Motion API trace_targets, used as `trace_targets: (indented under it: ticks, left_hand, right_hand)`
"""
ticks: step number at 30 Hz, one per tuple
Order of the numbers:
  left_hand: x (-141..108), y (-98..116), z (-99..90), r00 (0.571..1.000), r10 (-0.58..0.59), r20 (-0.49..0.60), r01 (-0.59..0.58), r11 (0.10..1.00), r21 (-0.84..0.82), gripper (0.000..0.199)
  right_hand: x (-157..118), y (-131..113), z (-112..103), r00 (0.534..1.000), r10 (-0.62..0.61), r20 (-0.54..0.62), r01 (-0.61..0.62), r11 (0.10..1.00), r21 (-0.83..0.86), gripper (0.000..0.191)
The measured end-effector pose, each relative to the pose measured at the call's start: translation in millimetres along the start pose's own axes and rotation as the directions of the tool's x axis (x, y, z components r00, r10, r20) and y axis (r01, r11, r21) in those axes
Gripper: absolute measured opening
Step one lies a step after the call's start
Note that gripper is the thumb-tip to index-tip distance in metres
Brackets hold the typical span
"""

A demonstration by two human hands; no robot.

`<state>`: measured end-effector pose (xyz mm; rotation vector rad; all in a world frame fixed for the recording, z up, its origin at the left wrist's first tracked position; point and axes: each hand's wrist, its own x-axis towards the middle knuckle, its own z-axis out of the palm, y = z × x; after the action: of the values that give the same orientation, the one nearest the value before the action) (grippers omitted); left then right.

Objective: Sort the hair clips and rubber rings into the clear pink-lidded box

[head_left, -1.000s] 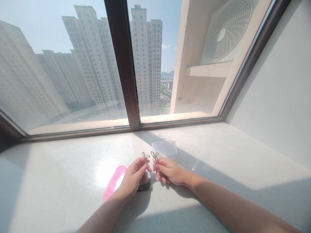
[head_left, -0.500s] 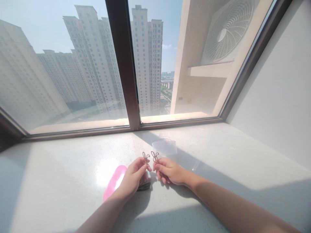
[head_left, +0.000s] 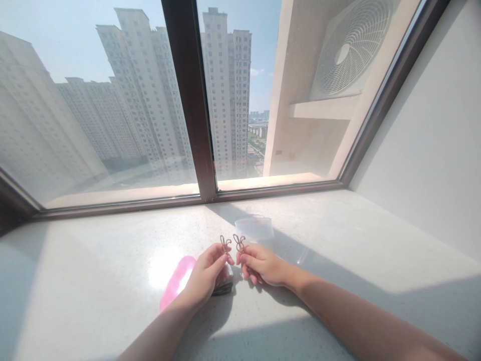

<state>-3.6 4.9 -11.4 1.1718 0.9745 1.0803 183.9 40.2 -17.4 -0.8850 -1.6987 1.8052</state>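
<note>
Left hand (head_left: 203,275) pinches left loop (head_left: 225,245), right hand (head_left: 265,264) pinches right loop (head_left: 239,244); each grip narrow. Pair taken up, held apart, right of pink tray (head_left: 173,285); work remaining: cannot tell. Looped ends point upward, slightly windowward; long axes near upright.

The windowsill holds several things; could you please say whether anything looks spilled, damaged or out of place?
Nothing stands out: I see no spill on the windowsill and no damage to the pink oval object, though the left hand partly hides it.
</note>
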Motion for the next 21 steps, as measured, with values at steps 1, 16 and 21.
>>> trace_targets:
  ticks: [1, 16, 21]
  left_hand:
    - [0.1, 0.1, -0.1, 1.000, 0.001, 0.000, -0.001, 1.000, 0.002, 0.025]
    - [-0.2, -0.4, 0.8, 1.000, -0.002, 0.001, 0.002, 1.000, -0.018, 0.024]
    - [0.6, 0.8, 0.9, 1.000, -0.016, -0.005, 0.016, 1.000, -0.026, 0.025]
  right_hand:
    - [0.1, 0.0, 0.1, 1.000, 0.003, -0.003, -0.003, 1.000, -0.002, 0.030]
    - [1.5, 4.1, -2.3, 0.999, -0.044, 0.016, 0.044, 0.999, -0.002, 0.033]
    - [2.2, 6.2, -2.8, 0.998, -0.064, 0.022, 0.064, 0.998, -0.001, 0.034]
